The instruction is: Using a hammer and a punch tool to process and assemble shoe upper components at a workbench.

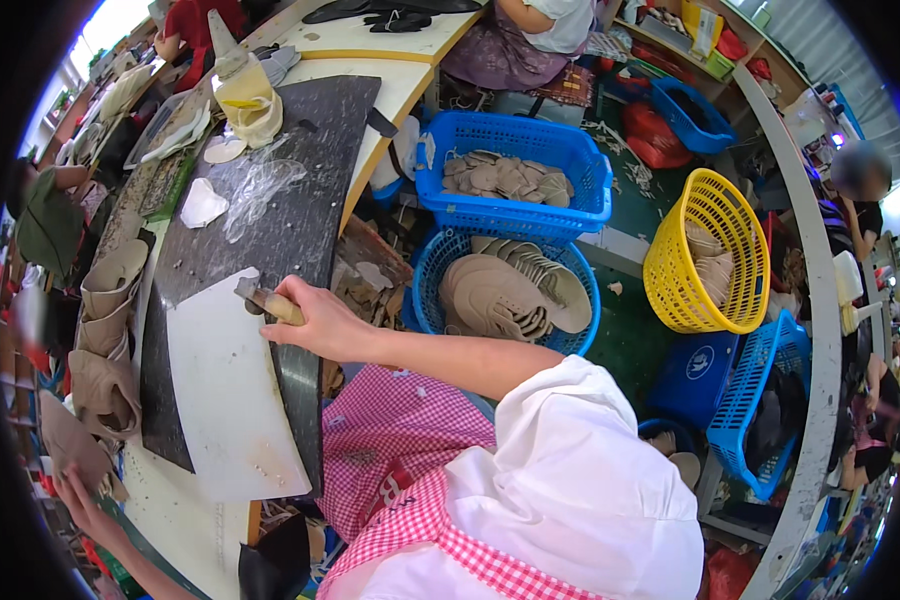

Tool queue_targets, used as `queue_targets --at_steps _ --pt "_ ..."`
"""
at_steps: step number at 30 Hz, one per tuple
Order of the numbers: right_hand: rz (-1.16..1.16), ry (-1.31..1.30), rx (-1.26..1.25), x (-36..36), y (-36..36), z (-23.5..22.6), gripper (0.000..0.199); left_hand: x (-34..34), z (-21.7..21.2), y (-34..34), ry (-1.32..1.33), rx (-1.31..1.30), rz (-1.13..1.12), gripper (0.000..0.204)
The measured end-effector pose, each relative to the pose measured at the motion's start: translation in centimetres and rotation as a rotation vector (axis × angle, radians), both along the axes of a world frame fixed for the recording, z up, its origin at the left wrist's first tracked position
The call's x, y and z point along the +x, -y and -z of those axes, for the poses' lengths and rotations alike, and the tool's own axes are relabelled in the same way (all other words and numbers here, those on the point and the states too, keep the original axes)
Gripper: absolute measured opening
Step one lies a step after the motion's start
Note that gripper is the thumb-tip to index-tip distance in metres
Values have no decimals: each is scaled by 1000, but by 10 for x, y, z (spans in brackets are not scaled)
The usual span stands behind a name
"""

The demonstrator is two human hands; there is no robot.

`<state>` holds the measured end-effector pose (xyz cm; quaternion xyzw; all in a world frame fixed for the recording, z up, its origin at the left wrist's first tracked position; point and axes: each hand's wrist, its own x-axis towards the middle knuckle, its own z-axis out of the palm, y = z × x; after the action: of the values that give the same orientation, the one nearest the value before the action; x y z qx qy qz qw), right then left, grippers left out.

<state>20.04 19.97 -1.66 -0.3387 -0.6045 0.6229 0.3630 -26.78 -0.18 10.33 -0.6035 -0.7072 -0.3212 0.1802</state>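
Observation:
My right hand (320, 318) is closed round the wooden handle of a short metal-headed tool (273, 305), much like a small hammer. The tool's head lies over the upper edge of a white sheet (232, 390). That sheet rests on a dark board (195, 270) on the worktable. At the far left, my left hand (88, 508) grips the lower edge of a flat beige shoe piece (70, 440); some of its fingers are hidden behind the piece. Close by, a row of beige shoe uppers (108, 325) lies along the table's left side.
On the board stand a glue bottle (247, 97) and a white scrap (203, 204). Right of the table are a blue basket (510, 215) of beige pieces, a round blue basket (588, 335) of soles, and a yellow basket (710, 315). Other people work around.

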Motion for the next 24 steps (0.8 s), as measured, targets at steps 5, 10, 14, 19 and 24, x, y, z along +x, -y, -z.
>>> queue_targets --at_steps 5,10,14,19,24 --pt "-54 237 224 -33 3 12 61 258 37 72 1304 -680 478 35" --pt "-181 325 377 -38 7 -12 50 298 112 57 -144 -551 875 33" --pt "-380 463 377 -55 3 -26 55 291 145 48 -121 -447 886 32" --pt "-515 518 563 -111 2 -38 56 302 126 53 697 -376 1011 16" --pt "-646 551 624 -137 7 -42 55 258 80 54 1581 -266 142 10"
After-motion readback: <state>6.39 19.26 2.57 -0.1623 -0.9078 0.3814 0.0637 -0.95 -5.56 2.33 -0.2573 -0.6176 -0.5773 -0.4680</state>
